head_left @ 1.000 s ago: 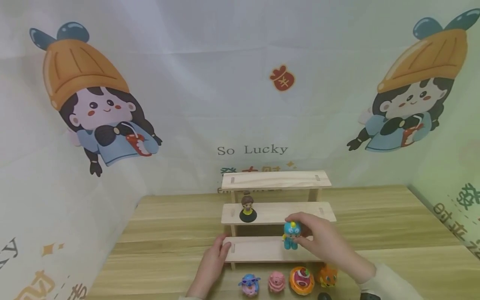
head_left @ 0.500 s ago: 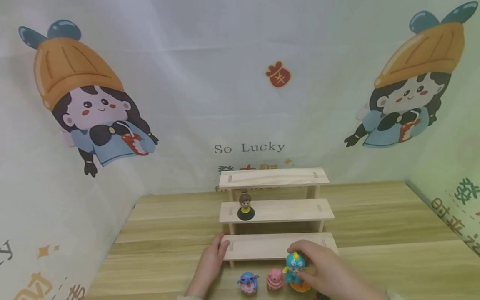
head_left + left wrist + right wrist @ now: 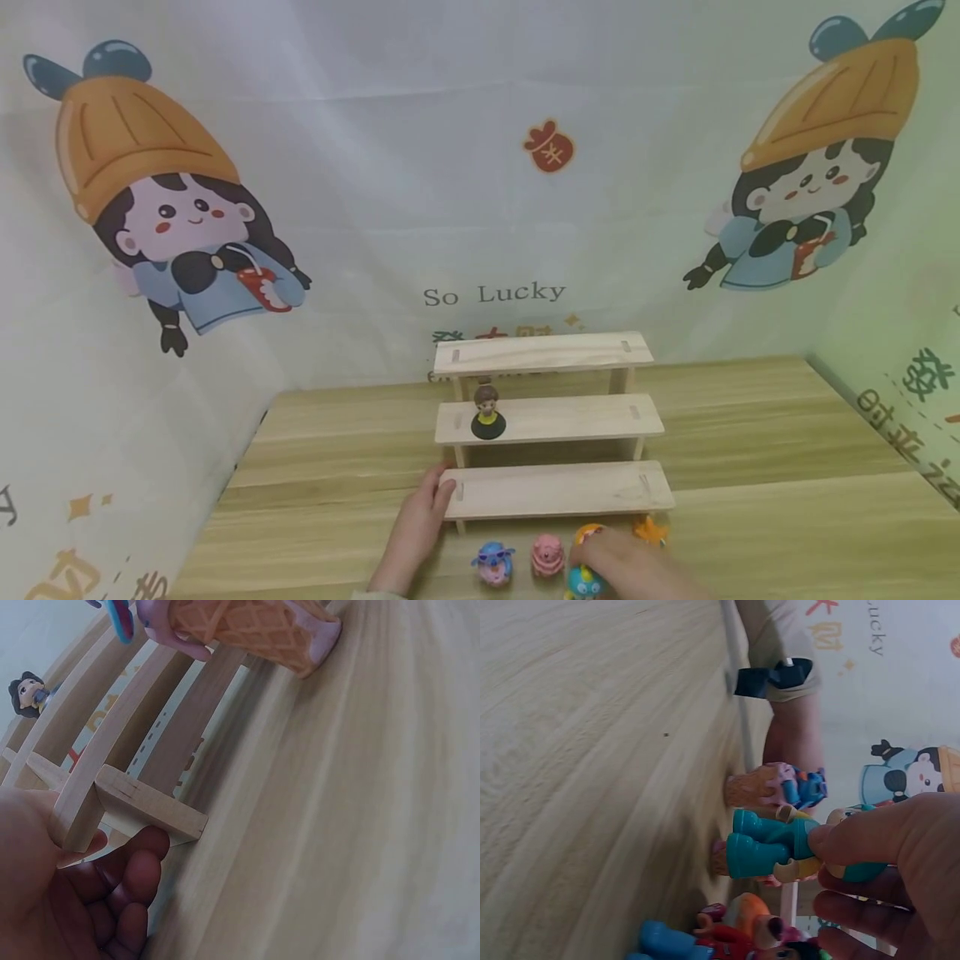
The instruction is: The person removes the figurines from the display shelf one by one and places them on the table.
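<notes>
My left hand (image 3: 416, 529) grips the left end of the lowest board of a three-step wooden display rack (image 3: 555, 492), its fingers curled under the board in the left wrist view. My right hand (image 3: 637, 567) pinches a teal toy figurine (image 3: 761, 847) with yellow arms between thumb and fingers. It holds the figurine above the table, at the near side of the toy row. In the head view the hand partly covers a round orange toy (image 3: 589, 529). A brown-haired figurine (image 3: 487, 408) on a black base stands at the left of the middle board.
In front of the rack stand a blue figurine with sunglasses (image 3: 492, 564), a pink figurine (image 3: 547, 556) and an orange toy (image 3: 651, 531). A red-and-blue figure (image 3: 724, 945) shows low in the right wrist view. A printed cloth backdrop (image 3: 360, 208) surrounds the table.
My right hand has carried the teal figurine from in front of the lowest board down towards me, past the toy row. My left hand keeps its grip on the rack.
</notes>
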`<state>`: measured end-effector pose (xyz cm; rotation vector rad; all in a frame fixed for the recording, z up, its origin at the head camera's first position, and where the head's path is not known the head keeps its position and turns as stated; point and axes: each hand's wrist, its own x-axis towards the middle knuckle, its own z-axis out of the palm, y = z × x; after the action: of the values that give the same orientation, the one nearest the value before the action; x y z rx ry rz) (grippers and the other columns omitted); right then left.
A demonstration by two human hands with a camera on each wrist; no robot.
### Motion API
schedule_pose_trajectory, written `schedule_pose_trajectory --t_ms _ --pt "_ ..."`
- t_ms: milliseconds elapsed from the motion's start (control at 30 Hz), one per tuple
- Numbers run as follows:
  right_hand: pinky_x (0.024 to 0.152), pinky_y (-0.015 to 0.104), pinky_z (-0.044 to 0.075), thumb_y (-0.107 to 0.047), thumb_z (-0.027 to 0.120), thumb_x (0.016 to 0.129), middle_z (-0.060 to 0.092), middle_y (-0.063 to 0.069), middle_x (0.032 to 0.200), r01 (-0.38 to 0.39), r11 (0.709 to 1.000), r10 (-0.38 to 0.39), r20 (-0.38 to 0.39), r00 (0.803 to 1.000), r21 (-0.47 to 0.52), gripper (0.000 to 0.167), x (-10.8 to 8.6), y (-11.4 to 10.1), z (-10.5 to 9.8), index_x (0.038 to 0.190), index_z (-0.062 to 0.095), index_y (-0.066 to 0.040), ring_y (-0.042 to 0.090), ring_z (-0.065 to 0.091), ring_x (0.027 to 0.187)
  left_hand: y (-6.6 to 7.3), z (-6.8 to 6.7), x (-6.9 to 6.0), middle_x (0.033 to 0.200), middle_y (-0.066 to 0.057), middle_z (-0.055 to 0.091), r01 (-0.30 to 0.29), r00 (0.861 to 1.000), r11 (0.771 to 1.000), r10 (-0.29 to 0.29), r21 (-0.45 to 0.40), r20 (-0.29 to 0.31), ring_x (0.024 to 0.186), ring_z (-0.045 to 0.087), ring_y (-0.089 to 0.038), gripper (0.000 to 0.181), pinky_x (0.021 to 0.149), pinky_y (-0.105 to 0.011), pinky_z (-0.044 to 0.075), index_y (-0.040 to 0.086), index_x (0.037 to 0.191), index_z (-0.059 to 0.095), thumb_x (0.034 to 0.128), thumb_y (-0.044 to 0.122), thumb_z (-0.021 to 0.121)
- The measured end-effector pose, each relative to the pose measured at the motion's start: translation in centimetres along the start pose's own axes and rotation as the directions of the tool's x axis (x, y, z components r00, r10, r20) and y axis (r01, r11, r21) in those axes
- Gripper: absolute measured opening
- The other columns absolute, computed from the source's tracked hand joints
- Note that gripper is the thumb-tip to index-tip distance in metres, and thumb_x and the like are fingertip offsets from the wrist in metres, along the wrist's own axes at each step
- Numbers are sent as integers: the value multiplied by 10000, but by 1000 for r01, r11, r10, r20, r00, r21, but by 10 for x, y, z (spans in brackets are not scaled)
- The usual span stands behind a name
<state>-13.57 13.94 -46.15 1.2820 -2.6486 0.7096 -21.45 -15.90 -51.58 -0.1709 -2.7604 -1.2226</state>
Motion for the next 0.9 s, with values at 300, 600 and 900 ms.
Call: schedule_pose_trajectory --t_ms 300,600,900 --pt "786 281 511 -453 669 853 601 -146 955 157 959 -205 -198 958 -236 354 -4 8 25 1074 618 -181 35 542 920 0 0 -1 1195 -297 608 -12 1000 1000 12 -4 -6 1082 585 -482 416 915 -606 453 29 1327 501 1010 297 464" --pt "845 339 510 -446 678 849 611 -158 962 165 950 -225 -214 950 -265 353 -7 10 32 1079 632 -182 22 553 948 1 0 -1 1186 -292 614 -6 1000 1000 6 0 -2 1071 591 -481 423 905 -611 458 35 1332 499 1008 304 467" --pt "826 313 504 -428 669 862 620 -176 957 133 960 -192 -233 953 -246 326 -9 11 36 1085 631 -193 0 553 936 1 -1 0 1182 -286 619 2 1000 1000 -2 -3 7 1081 588 -476 423 912 -608 455 38 1334 496 1010 308 462"
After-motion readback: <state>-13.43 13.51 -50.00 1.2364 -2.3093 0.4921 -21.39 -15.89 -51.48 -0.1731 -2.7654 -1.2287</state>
